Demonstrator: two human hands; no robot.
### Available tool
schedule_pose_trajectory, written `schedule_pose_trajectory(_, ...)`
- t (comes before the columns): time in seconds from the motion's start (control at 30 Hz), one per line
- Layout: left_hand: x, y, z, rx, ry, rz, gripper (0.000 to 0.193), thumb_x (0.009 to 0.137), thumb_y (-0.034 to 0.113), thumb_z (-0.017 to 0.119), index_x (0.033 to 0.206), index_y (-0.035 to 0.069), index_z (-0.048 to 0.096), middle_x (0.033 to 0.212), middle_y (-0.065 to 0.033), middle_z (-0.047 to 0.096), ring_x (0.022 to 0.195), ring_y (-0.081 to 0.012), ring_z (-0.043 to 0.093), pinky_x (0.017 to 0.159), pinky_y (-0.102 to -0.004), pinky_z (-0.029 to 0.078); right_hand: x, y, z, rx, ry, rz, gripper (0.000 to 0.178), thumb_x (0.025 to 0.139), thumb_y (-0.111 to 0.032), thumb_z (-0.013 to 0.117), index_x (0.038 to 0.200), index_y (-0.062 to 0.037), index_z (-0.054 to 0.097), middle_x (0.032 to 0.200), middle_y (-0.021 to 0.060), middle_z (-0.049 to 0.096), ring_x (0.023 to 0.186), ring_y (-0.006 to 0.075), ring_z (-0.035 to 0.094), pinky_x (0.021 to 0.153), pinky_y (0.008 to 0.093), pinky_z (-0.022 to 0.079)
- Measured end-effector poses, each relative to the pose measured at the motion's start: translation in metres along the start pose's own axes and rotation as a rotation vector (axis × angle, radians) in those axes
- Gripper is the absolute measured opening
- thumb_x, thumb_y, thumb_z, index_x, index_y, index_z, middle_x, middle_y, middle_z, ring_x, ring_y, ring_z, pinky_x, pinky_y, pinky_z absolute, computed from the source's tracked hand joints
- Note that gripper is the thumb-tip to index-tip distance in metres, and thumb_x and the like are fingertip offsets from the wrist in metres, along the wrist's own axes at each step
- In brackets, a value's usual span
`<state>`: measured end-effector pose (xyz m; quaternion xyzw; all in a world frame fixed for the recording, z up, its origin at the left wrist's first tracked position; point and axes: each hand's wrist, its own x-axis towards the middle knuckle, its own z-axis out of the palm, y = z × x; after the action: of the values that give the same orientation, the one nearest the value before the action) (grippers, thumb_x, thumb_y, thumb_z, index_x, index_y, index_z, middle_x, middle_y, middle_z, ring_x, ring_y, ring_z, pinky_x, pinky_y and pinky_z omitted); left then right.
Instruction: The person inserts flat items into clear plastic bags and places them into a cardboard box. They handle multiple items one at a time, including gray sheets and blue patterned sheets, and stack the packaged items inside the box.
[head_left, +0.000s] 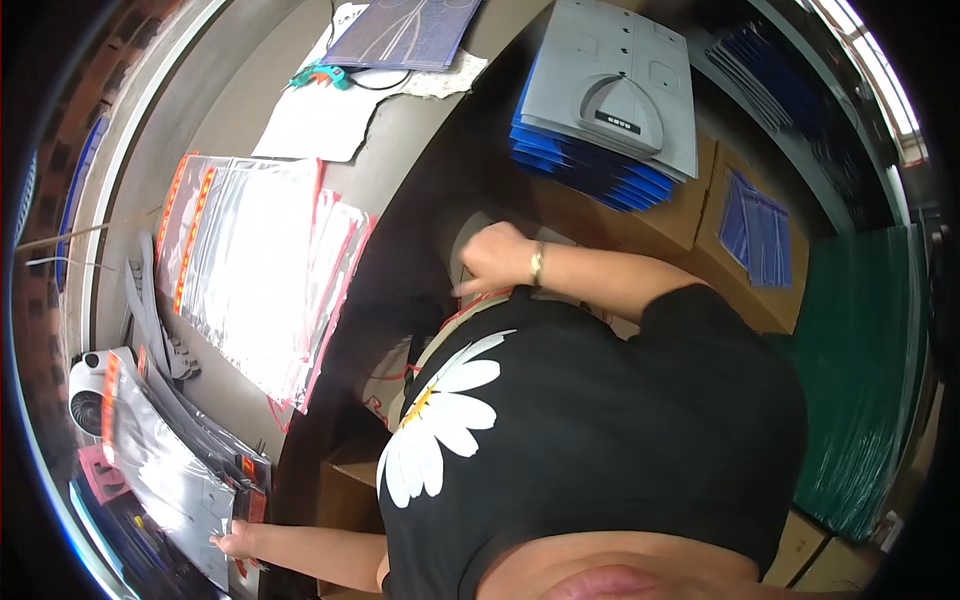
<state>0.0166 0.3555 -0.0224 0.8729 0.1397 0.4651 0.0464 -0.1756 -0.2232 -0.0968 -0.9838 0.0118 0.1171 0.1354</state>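
At the lower left, my left hand point(235, 540) pinches the edge of a clear plastic sleeve point(170, 465) with an orange-red strip and a grey panel showing through it. More sleeves with dark grey contents point(205, 430) lie beside it. My right hand point(495, 258) is up in front of my body, apart from the table, its fingers mostly curled and one digit pointing out. Nothing shows in it, though its palm is hidden. Between the hands, on the table, lies a fanned stack of clear sleeves point(250, 265) with red edges.
A white fan point(90, 392) stands by the table's far edge. A blue panel point(400, 32) and a teal tool point(320, 76) rest on white sheets. Grey and blue panels point(610, 80) are stacked on cardboard boxes point(625, 205). Green wrapped sheets point(860, 360) stand at the right.
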Motion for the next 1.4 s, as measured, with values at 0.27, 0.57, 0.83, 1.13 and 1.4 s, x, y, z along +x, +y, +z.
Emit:
schedule_pose_trajectory(0.27, 0.031, -0.057, 0.017, 0.346, -0.086, -0.322, 0.103, 0.073, 0.032, 0.075, 0.14, -0.009, 0.008, 0.146, -0.03, 0.016, 0.133, -0.0457, 0.026, 0.108, -0.0487, 0.03, -0.075, 0.077, -0.063, 0.005, 0.988, 0.383, 0.057, 0.073, -0.026, 0.073, 0.123, -0.0104, 0.052, 0.092, 0.0082, 0.054, 0.084, 0.0265, 0.055, 0.073, 0.0388, 0.046)
schedule_pose_trajectory(0.57, 0.023, 0.014, 0.0, 0.014, 0.295, 0.164, 0.115, 0.072, 0.03, 0.077, 0.143, -0.012, -0.003, 0.146, -0.035, 0.009, 0.133, -0.0541, 0.019, 0.109, -0.0514, 0.026, -0.098, 0.148, -0.059, -0.267, 0.847, 0.513, 0.027, 0.07, -0.024, 0.076, 0.087, -0.0089, 0.06, 0.099, 0.0066, 0.054, 0.1, 0.0255, 0.051, 0.085, 0.0376, 0.042)
schedule_pose_trajectory(0.83, -0.087, 0.278, -0.039, -1.113, -0.415, 0.64, 0.1, 0.074, 0.01, 0.077, 0.149, 0.007, 0.01, 0.15, -0.0211, 0.024, 0.14, -0.0368, 0.023, 0.112, -0.0484, 0.023, -0.132, 0.07, -0.144, -0.2, 1.045, 0.224, 0.021, 0.071, -0.018, 0.071, 0.085, -0.0085, 0.059, 0.09, 0.0035, 0.057, 0.07, 0.0224, 0.06, 0.06, 0.0352, 0.048)
schedule_pose_trajectory(1.13, -0.089, 0.41, -0.119, -1.412, -0.819, 0.964, 0.09, 0.067, 0.019, 0.083, 0.143, 0.009, 0.036, 0.126, -0.0117, 0.055, 0.123, -0.0289, 0.049, 0.098, -0.0382, 0.039, -0.209, 0.014, -0.247, 0.177, 1.081, -0.136, 0.034, 0.077, -0.018, 0.061, 0.1, 0.0073, 0.062, 0.109, 0.0156, 0.055, 0.095, 0.02, 0.057, 0.087, 0.0317, 0.043)
schedule_pose_trajectory(1.4, -0.067, 0.421, -0.088, -1.63, -0.583, 0.77, 0.117, 0.06, 0.027, 0.087, 0.151, 0.012, 0.014, 0.133, -0.0173, 0.047, 0.13, -0.0323, 0.04, 0.112, -0.0421, 0.025, -0.176, -0.007, -0.238, 0.488, 0.99, -0.338, 0.031, 0.066, -0.028, 0.07, 0.077, -0.0015, 0.058, 0.082, 0.0063, 0.049, 0.078, 0.0162, 0.047, 0.073, 0.0312, 0.035)
